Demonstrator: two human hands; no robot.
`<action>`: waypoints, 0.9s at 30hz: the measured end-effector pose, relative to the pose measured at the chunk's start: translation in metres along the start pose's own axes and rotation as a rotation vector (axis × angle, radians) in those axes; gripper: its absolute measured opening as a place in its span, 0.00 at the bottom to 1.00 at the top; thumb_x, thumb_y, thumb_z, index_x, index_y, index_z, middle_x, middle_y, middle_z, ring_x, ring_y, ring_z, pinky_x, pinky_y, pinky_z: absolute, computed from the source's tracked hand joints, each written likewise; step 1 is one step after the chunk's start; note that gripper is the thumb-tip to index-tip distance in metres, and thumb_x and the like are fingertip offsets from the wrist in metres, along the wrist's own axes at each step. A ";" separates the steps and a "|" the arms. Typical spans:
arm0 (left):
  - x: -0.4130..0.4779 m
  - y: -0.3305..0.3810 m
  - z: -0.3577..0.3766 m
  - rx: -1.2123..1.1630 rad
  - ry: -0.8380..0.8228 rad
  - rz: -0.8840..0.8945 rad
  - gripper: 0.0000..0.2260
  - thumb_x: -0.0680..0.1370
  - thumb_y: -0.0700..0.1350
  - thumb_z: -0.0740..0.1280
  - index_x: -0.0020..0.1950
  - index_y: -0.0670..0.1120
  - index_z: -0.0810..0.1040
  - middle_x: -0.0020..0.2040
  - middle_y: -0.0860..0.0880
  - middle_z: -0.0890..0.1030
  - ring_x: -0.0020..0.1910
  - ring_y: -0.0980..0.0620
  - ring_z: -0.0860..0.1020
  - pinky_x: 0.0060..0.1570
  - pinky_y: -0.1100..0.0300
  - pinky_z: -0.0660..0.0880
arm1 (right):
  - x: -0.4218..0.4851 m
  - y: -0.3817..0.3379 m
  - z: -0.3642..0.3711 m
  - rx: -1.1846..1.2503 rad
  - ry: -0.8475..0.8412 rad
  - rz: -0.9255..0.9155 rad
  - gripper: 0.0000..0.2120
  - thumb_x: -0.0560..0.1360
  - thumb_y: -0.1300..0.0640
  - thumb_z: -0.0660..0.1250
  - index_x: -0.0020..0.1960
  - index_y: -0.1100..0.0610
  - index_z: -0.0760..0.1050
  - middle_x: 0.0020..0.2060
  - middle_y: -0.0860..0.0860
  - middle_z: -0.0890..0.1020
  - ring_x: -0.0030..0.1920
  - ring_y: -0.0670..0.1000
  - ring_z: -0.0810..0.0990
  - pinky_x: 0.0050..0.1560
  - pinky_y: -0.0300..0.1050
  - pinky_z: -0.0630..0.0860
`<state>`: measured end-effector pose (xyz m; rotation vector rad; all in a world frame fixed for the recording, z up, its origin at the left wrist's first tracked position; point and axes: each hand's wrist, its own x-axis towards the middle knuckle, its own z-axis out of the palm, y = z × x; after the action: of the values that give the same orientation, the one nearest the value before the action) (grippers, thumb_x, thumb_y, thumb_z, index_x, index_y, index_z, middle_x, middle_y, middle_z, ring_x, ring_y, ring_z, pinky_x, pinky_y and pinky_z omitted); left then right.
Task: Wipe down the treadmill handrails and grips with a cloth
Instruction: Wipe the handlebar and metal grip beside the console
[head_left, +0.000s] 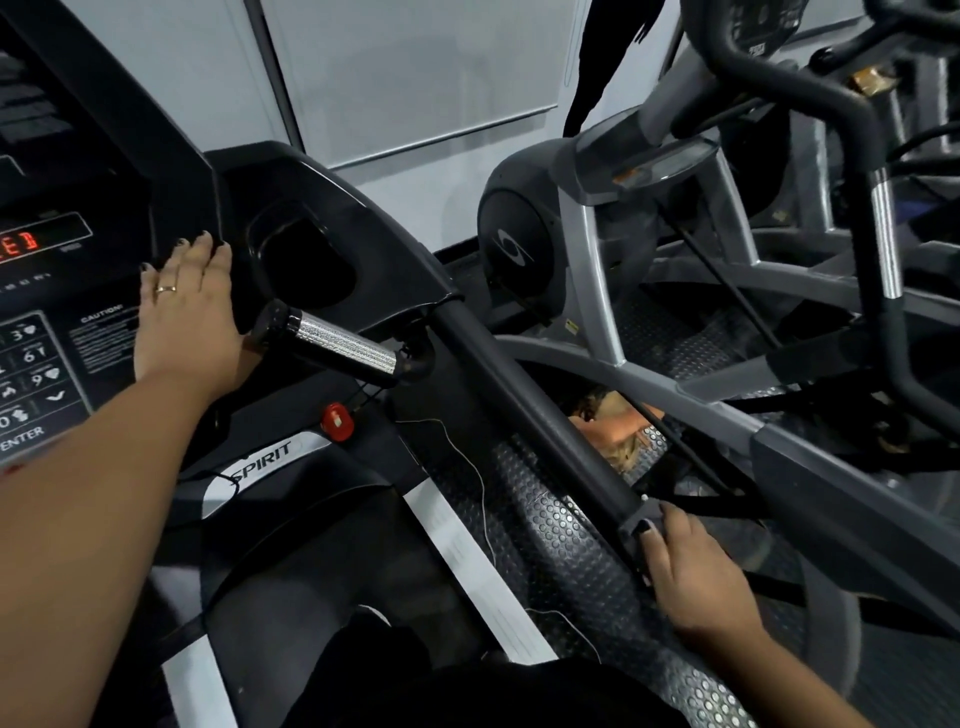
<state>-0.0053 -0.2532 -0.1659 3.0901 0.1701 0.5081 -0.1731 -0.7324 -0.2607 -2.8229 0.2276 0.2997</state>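
Right hand (691, 566) around treadmill handrail (524, 410)

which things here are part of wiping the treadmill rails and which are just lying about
For the job: handrail, gripped at its lower end by the right hand; silver pulse grip; left hand, flat on the console. No cloth shows.
Just about: red safety key; cup holder; elliptical machine alongside.
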 end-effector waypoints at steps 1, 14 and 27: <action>0.000 -0.001 0.000 0.001 -0.003 -0.004 0.38 0.74 0.49 0.71 0.78 0.41 0.55 0.79 0.42 0.55 0.78 0.43 0.51 0.76 0.44 0.46 | 0.002 -0.006 0.003 -0.047 0.038 -0.032 0.27 0.80 0.42 0.49 0.72 0.56 0.64 0.63 0.55 0.74 0.62 0.56 0.74 0.51 0.48 0.72; -0.002 0.006 -0.005 -0.037 0.019 -0.011 0.38 0.76 0.57 0.65 0.78 0.40 0.56 0.79 0.42 0.56 0.78 0.44 0.51 0.77 0.45 0.45 | 0.064 -0.110 0.012 -0.341 0.190 -0.257 0.37 0.68 0.53 0.74 0.70 0.70 0.66 0.59 0.68 0.76 0.54 0.65 0.78 0.48 0.59 0.79; 0.003 0.003 -0.002 -0.071 0.058 -0.063 0.35 0.76 0.54 0.68 0.78 0.43 0.59 0.78 0.46 0.58 0.78 0.48 0.53 0.77 0.46 0.48 | 0.142 -0.192 0.006 -0.522 0.181 -0.373 0.36 0.74 0.56 0.68 0.74 0.70 0.56 0.64 0.69 0.71 0.57 0.64 0.76 0.46 0.53 0.80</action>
<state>-0.0031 -0.2559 -0.1635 2.9920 0.2434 0.5888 -0.0012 -0.5668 -0.2467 -3.3198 -0.3974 0.0161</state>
